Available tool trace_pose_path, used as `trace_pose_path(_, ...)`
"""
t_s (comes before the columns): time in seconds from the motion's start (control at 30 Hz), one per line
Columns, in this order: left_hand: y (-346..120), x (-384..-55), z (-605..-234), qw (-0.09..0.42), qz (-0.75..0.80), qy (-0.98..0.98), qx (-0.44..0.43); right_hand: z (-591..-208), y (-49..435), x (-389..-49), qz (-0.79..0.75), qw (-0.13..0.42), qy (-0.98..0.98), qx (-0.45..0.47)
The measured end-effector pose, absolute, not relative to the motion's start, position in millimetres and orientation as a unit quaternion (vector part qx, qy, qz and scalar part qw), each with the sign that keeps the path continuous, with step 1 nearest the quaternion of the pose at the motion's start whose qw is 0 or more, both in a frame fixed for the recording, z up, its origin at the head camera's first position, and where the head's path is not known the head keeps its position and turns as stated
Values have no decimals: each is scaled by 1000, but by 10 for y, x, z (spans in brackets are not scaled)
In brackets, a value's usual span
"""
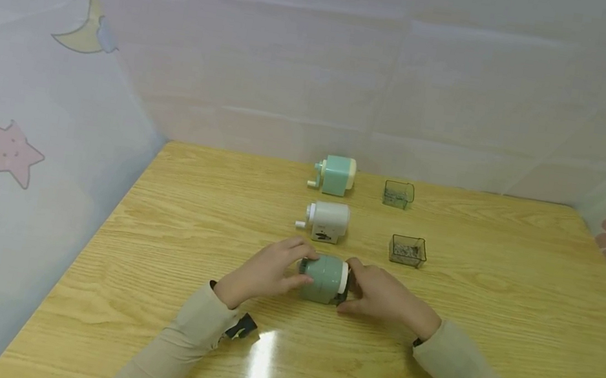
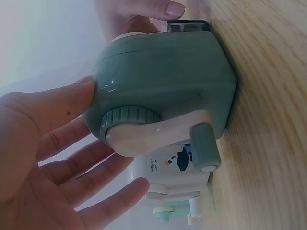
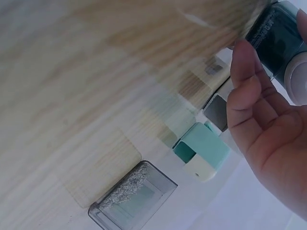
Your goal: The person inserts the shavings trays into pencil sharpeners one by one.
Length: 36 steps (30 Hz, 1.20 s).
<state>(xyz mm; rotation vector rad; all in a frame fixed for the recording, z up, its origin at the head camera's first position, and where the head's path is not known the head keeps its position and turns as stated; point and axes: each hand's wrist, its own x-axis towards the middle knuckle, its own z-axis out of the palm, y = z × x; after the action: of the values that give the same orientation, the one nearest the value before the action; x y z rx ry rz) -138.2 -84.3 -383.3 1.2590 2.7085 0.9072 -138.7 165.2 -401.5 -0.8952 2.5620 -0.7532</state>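
Note:
A dark green hand-crank pencil sharpener (image 1: 325,277) stands on the table between both hands, its pale crank arm (image 2: 163,132) pointing left. My left hand (image 1: 270,271) holds the body from the crank side, with the thumb (image 2: 67,103) against the casing and the fingers spread behind it. At the opposite end, my right hand (image 1: 383,299) pinches the dark see-through shavings drawer (image 2: 188,27), which sticks out a little from the casing. Part of that drawer is hidden by the right fingers (image 3: 247,72).
Behind stand a white pencil sharpener (image 1: 330,219) and a mint one (image 1: 337,176), cranks to the left. Right of them sit two see-through drawers, the nearer drawer (image 1: 407,251) holding shavings and the farther drawer (image 1: 398,195) close to the wall. The wooden table (image 1: 188,211) meets pale curtains.

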Motion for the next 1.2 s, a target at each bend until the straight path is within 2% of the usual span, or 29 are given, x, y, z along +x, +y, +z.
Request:
trace_pose_path(0.67,-823,-1395,-3834,4,292,863,412,-4110,1694,-1434,-314,184,877,-314)
trace_pose_path(1.2,-829,-1389,-3838,1,280,867,411,-4106,1627,-1451,-331,180,868,-325)
